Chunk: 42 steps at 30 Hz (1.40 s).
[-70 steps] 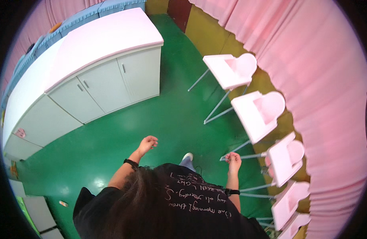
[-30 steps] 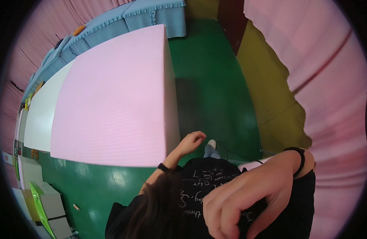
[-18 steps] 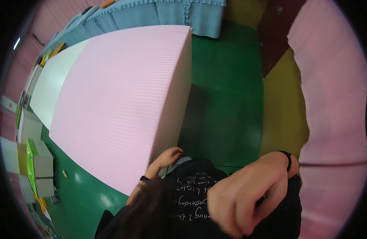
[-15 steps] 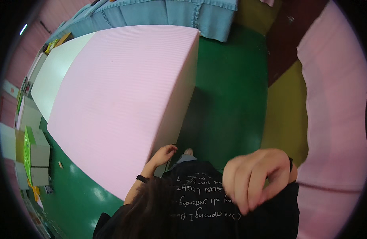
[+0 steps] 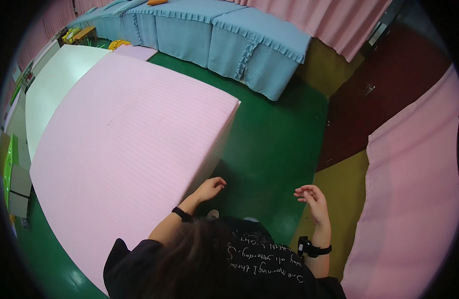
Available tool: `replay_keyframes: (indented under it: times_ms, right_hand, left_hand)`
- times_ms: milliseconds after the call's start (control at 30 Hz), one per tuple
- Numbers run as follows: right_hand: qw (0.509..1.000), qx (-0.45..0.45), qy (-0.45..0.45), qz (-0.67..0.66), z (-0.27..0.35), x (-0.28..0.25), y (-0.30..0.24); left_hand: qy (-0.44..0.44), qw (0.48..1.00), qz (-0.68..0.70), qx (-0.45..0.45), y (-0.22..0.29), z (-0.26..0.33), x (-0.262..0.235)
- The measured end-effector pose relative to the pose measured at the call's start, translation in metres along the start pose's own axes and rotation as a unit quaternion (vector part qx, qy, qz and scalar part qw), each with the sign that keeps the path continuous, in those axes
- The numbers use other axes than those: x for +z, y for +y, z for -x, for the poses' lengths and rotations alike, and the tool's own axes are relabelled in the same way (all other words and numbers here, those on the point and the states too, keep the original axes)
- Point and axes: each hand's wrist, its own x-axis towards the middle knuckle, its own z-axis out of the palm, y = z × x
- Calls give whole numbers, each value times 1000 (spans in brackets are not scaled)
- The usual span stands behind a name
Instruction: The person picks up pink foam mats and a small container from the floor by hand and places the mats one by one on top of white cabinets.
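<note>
My left hand (image 5: 212,188) hangs beside the long edge of a large pink ribbed-top table (image 5: 125,134). Its fingers are loosely bent and I see nothing in them. On that wrist is a black band (image 5: 181,214). My right hand (image 5: 314,200) is held out over the floor on the other side of my body, near a pink curtain. Its fingers are apart, with nothing between them. A black strapped device (image 5: 314,248) sits on the right wrist.
Blue cloth-covered furniture (image 5: 184,40) lines the far side. A dark red door (image 5: 374,94) stands at the far right, with a pink curtain (image 5: 399,199) nearer. A white surface (image 5: 60,84) adjoins the pink one. Green floor (image 5: 274,144) runs between table and wall.
My right hand has dropped away from close to the camera, and its curled fingers have spread. The left hand stays by the table edge. The view has swung, showing more blue furniture and the door.
</note>
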Motion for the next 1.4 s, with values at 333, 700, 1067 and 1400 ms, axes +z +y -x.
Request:
replay_keyframes:
  times_ms: [333,700,1067,1400]
  right_hand:
    - [997,15,64,-29,-216,-174,20]
    - [998,15,19,-61,-499,-264,-14]
    - [994,17,-92,-53,-774,-195,-67]
    - [989,15,-93,-111,-996,-114,-112]
  left_hand:
    - [49,998,34,-16,14,-242,3]
    - [137,985,48,-95,79,-420,-14]
    - [274,940,186,-81,45,-623,-126]
    - [281,954,-38,-103,38,-736,-285]
